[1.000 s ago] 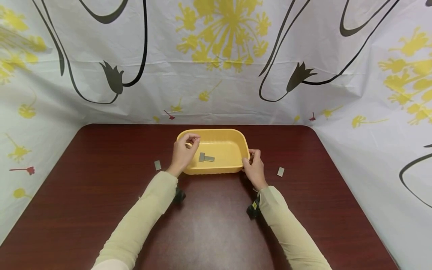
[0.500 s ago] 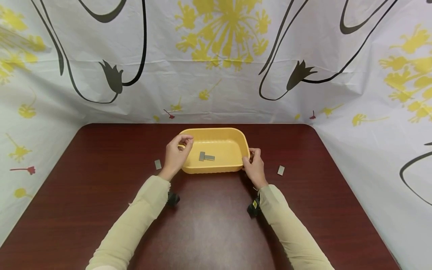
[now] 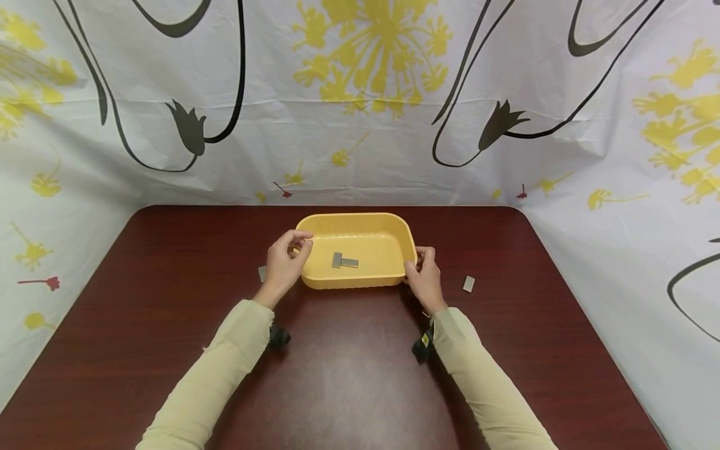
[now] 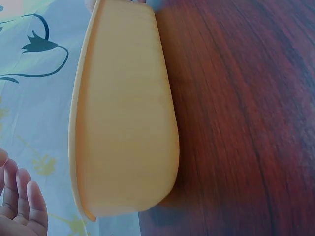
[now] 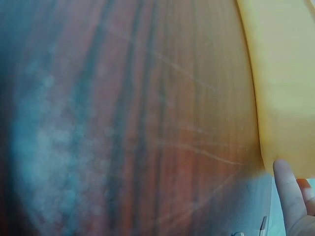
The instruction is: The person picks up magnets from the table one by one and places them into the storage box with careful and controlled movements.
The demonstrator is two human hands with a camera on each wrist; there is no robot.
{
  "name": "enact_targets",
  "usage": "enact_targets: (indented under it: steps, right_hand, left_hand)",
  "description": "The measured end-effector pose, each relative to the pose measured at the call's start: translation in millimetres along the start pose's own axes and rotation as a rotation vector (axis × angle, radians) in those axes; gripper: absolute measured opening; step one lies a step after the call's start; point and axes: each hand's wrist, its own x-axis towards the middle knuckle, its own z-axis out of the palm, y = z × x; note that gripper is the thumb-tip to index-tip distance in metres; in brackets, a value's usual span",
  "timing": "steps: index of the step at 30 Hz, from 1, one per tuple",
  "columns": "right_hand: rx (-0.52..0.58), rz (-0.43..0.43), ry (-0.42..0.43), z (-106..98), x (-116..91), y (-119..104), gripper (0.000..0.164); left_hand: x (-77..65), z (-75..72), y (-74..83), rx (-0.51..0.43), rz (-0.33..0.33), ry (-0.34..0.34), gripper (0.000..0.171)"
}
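A yellow plastic tray [image 3: 374,250] stands near the far side of the table. My right hand [image 3: 425,281] holds its right end, with the thumb [image 5: 290,194] at the corner in the right wrist view. Beside the left end is my left hand [image 3: 285,262], its fingers loosely bent and nothing visible in them. In the left wrist view those fingers [image 4: 37,201] appear apart from the tray wall [image 4: 125,108]. Two small grey rectangular pieces lie on the tray floor, one upright in view [image 3: 337,260] and the other crosswise [image 3: 350,263], end against side.
One grey piece [image 3: 469,284] lies on the dark red wooden table [image 3: 349,375], right of the tray. Another grey piece [image 3: 262,274] lies to the left, partly hidden by my left hand. A white patterned cloth [image 3: 360,169] hangs behind the table.
My left hand has moved left, from over the tray's left part to beside its left end, now partly covering the left grey piece. The right hand has stayed at the right end.
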Motion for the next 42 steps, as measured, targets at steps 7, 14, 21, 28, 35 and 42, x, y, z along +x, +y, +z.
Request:
enact_targets:
  steps: [7,14,21,28,35,42]
  right_hand:
    - [-0.010,0.000,-0.004,-0.5,0.6,1.6,0.036]
    - [0.005,0.003,-0.002,0.0,1.1,2.0,0.037]
    - [0.013,0.005,-0.007,-0.2,0.9,1.9,0.037]
    - [0.008,0.002,-0.011,-0.9,1.4,3.0,0.037]
    - [0.002,0.003,-0.002,-0.2,1.4,3.1,0.037]
    - [0.003,0.003,0.002,0.3,2.0,4.0,0.037]
  left_hand:
    - [-1.2,-7.8,-4.7,0.034,-0.013,0.011,0.014]
    - [-3.0,-17.4,-12.3,0.063,-0.029,0.016,0.015]
    - [-7.0,-25.5,-17.0,0.090,-0.032,0.034,0.014]
    - [-9.5,-36.0,-20.8,0.109,-0.039,0.059,0.014]
    - [-12.1,-45.3,-27.4,0.142,-0.048,0.078,0.015]
    - [-16.7,-49.5,-31.4,0.154,-0.128,0.065,0.018]
